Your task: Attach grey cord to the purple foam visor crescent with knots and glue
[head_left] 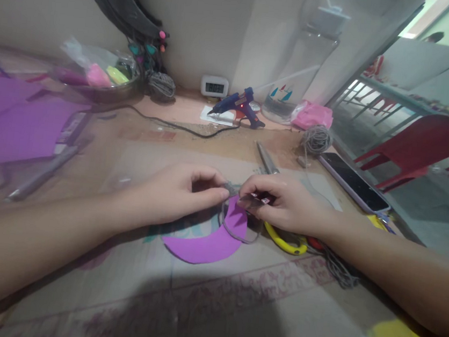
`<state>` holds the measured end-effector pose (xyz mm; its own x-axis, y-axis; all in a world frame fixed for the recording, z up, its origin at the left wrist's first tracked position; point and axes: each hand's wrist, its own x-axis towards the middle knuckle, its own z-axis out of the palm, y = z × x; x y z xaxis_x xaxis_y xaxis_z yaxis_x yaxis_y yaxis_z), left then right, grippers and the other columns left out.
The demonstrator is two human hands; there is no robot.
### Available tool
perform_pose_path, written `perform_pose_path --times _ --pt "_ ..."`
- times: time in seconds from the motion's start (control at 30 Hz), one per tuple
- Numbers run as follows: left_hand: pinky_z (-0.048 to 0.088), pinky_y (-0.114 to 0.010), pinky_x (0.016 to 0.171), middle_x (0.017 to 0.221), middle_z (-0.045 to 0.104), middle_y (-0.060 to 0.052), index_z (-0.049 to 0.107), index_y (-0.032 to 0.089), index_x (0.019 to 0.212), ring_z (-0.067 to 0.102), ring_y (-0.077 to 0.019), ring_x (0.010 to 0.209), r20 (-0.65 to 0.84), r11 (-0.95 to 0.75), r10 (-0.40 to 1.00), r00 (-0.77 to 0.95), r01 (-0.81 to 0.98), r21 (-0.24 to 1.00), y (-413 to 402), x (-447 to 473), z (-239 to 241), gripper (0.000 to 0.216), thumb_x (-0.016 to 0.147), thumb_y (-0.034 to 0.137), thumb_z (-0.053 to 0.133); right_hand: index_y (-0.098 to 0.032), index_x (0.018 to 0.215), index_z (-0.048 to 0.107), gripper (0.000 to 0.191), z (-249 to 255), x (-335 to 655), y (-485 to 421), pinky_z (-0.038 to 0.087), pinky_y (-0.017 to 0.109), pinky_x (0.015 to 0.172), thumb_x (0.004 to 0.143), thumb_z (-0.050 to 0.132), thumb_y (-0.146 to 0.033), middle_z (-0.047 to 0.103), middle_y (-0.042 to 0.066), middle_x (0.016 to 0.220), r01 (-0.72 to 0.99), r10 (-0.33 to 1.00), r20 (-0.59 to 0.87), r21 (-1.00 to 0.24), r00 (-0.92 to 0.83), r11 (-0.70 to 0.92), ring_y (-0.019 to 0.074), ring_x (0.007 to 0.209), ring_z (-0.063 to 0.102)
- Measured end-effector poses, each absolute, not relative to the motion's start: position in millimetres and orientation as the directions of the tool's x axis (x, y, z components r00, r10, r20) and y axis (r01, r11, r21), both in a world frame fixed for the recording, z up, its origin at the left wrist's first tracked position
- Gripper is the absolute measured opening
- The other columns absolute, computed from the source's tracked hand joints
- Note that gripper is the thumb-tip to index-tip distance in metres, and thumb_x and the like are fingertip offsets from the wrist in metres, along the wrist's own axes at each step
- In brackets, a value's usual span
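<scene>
My left hand (181,193) is closed in a pinch on a grey string (232,190) at the top tip of a purple foam crescent (212,240). My right hand (285,202) is closed too, holding the crescent's upper tip and the string from the other side. The crescent lies on the table below both hands, with a loop of grey string (241,238) hanging over it. More grey string trails under my right wrist (338,268).
A blue glue gun (237,105) stands at the back. Nearby lie metal scissors (266,160), a ball of grey twine (316,140), a phone (353,180), yellow-handled pliers (285,241), purple foam sheets (14,123) and a bowl of craft bits (97,75).
</scene>
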<state>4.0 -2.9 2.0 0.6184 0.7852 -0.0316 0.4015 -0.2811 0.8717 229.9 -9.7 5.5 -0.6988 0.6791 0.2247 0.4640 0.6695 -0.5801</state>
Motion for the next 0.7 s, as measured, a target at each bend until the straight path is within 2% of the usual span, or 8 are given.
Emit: perform_pose_path --times 0.1,0.17,0.33,0.53,0.7 --pt "0.042 -0.024 0.062 0.072 0.061 0.001 0.065 0.018 0.082 0.055 -0.0122 0.068 -0.023 -0.251 0.794 0.607 0.361 0.898 -2.1 3.7 3.3 0.023 0.089 0.035 0.050 -0.014 0.081 0.061 0.004 9.0 228.2 -10.4 0.042 0.016 0.056 0.083 0.060 -0.018 0.063 -0.001 0.068 0.486 0.711 0.195 -0.608 -0.676 0.628 0.0080 0.060 0.056" --pt "0.042 -0.024 0.062 0.071 0.060 0.001 0.062 0.018 0.078 0.054 -0.0121 0.067 -0.008 -0.249 0.799 0.601 0.342 0.906 -1.6 3.6 3.3 0.027 0.090 0.039 0.049 -0.015 0.080 0.061 0.006 10.5 227.6 -10.6 0.042 0.017 0.056 0.083 0.060 -0.020 0.063 -0.001 0.068 0.492 0.720 0.185 -0.617 -0.669 0.615 0.0082 0.060 0.056" --pt "0.039 -0.024 0.058 0.069 0.058 0.002 0.061 0.018 0.078 0.051 -0.0117 0.063 -0.003 -0.261 0.803 0.596 0.355 0.898 -1.2 3.7 1.9 0.030 0.090 0.042 0.048 -0.016 0.081 0.061 0.001 8.9 228.4 -9.3 0.040 0.016 0.055 0.082 0.061 -0.015 0.061 -0.003 0.068 0.461 0.693 0.193 -0.620 -0.694 0.635 0.0071 0.059 0.054" --pt "0.040 -0.024 0.061 0.069 0.056 0.001 0.060 0.017 0.073 0.051 -0.0125 0.066 -0.038 -0.231 0.780 0.624 0.345 0.910 -0.7 3.4 2.1 0.028 0.090 0.036 0.047 -0.015 0.085 0.062 0.006 3.4 231.7 -7.6 0.042 0.016 0.058 0.081 0.061 -0.012 0.064 -0.002 0.072 0.450 0.657 0.203 -0.583 -0.726 0.677 0.0077 0.063 0.056" --pt "0.039 -0.025 0.062 0.069 0.054 0.001 0.058 0.017 0.071 0.049 -0.0132 0.066 -0.028 -0.272 0.744 0.668 0.340 0.900 0.3 2.2 1.0 0.032 0.091 0.037 0.044 -0.016 0.089 0.063 0.009 3.0 233.4 -9.7 0.043 0.017 0.062 0.082 0.059 -0.013 0.068 0.001 0.077 0.426 0.604 0.226 -0.526 -0.764 0.736 0.0088 0.067 0.061"
